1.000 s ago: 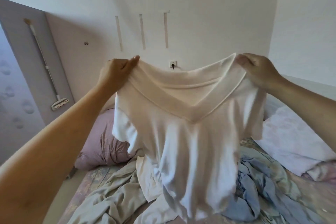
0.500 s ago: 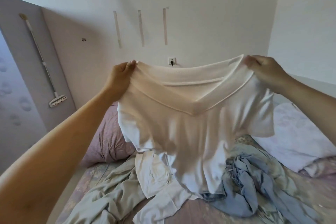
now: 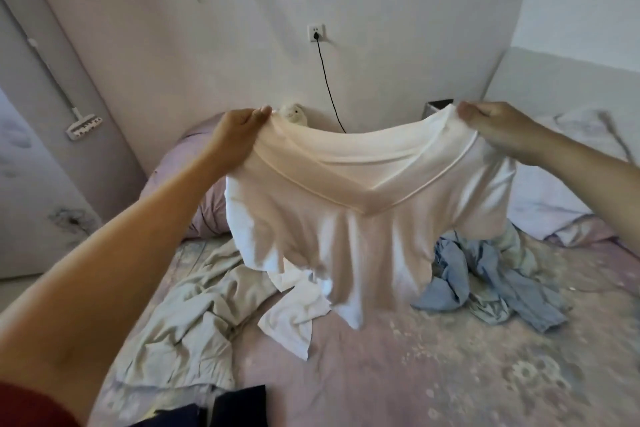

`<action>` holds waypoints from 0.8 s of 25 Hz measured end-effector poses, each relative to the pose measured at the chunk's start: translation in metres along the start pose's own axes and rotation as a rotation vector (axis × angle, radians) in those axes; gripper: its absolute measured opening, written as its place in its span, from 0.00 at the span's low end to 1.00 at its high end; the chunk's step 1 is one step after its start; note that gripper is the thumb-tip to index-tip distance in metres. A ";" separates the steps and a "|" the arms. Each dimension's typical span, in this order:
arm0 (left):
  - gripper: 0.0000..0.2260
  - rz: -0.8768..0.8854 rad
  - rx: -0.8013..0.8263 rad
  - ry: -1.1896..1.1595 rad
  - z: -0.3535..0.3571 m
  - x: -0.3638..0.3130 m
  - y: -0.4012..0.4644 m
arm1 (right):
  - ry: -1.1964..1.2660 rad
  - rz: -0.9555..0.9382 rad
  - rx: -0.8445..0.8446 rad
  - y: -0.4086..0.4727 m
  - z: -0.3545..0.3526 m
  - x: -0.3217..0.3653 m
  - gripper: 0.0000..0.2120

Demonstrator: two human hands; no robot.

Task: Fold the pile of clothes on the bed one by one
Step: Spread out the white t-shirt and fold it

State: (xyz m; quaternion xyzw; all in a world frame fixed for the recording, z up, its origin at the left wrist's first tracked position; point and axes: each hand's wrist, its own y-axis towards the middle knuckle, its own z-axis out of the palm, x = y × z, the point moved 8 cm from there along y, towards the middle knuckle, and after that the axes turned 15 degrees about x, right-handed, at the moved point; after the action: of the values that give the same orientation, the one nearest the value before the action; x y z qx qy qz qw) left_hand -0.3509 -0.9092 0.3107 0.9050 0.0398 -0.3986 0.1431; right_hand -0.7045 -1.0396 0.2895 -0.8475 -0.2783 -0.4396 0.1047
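white V-neck top (image 3: 363, 236) lowered toward bed (image 3: 450, 357), hem nearing sheet

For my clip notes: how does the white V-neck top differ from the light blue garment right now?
The white V-neck top hangs spread out, pinched at its shoulders by the left hand and right hand; the light blue garment lies crumpled on the bed, untouched. One is white, the other pale blue. Neither is folded.

You find nothing to read here: no lettering, label, brand, number or sign shows on any surface in view.
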 end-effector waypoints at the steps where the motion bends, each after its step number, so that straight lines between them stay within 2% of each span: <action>1: 0.18 -0.041 0.037 -0.054 0.013 0.017 -0.004 | 0.004 0.048 0.036 -0.003 0.010 -0.013 0.24; 3: 0.19 -0.112 0.127 -0.154 0.043 0.047 -0.015 | 0.046 0.136 0.098 -0.009 0.029 -0.041 0.33; 6: 0.21 -0.221 0.220 -0.172 0.084 0.081 -0.048 | 0.131 0.228 0.225 -0.027 0.063 -0.088 0.33; 9: 0.20 -0.308 0.396 -0.162 0.139 0.123 -0.084 | 0.109 0.435 0.447 -0.053 0.112 -0.155 0.52; 10: 0.20 -0.359 0.486 -0.132 0.163 0.139 -0.100 | 0.111 0.511 0.554 -0.065 0.134 -0.181 0.54; 12: 0.21 -0.457 0.672 -0.072 0.213 0.177 -0.134 | 0.190 0.654 0.757 -0.093 0.176 -0.223 0.48; 14: 0.20 -0.512 0.791 -0.088 0.251 0.201 -0.162 | 0.232 0.739 0.858 -0.114 0.203 -0.250 0.41; 16: 0.18 -0.566 0.823 -0.089 0.273 0.224 -0.172 | 0.229 0.807 0.848 -0.117 0.214 -0.273 0.26; 17: 0.17 -0.604 0.821 -0.094 0.280 0.235 -0.171 | 0.248 0.833 0.843 -0.112 0.218 -0.284 0.22; 20: 0.19 -0.689 0.768 -0.149 0.305 0.277 -0.154 | 0.177 0.861 0.793 -0.083 0.226 -0.327 0.22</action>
State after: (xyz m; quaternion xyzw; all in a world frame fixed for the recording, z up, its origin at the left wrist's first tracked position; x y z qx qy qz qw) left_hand -0.4081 -0.8621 -0.1224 0.7958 0.1761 -0.4718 -0.3364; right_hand -0.7464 -1.0000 -0.1121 -0.7405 -0.0424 -0.2890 0.6053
